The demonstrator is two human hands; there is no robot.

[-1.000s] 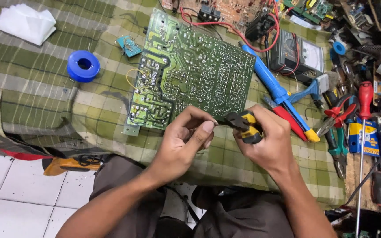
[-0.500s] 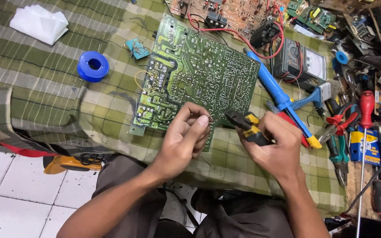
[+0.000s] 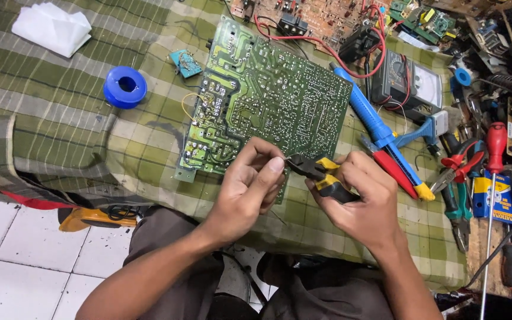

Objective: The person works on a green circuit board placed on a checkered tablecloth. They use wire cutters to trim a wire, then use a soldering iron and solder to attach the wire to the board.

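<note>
Far left of the big green printed circuit board (image 3: 268,104), up near the top edge, lies a crumpled white cloth (image 3: 53,28) on the green-and-cream plaid cloth (image 3: 48,130). Nearer the board, still to its left, sits a round blue solder spool (image 3: 125,86); a small teal circuit piece (image 3: 185,63) lies just beside the board's upper left corner. Below the board, off the plaid, an orange tool handle (image 3: 90,218) rests on white floor tiles.

At the board's bottom edge the left hand (image 3: 247,189) hovers w/ thumb & forefinger pressed together, pinching smth too small to tell. Just right of it the right hand (image 3: 365,201) is closed around the yellow-and-black handles of small cutting pliers (image 3: 318,175), whose dark tip points at the left fingertips (image 3: 277,165).

Right of the board: a long blue desoldering pump (image 3: 374,121) lies diagonally, a dark analog multimeter (image 3: 404,80) w/ red leads behind it, then red-handled pliers (image 3: 460,166) & a red-handled screwdriver (image 3: 495,142) among mixed clutter.
</note>
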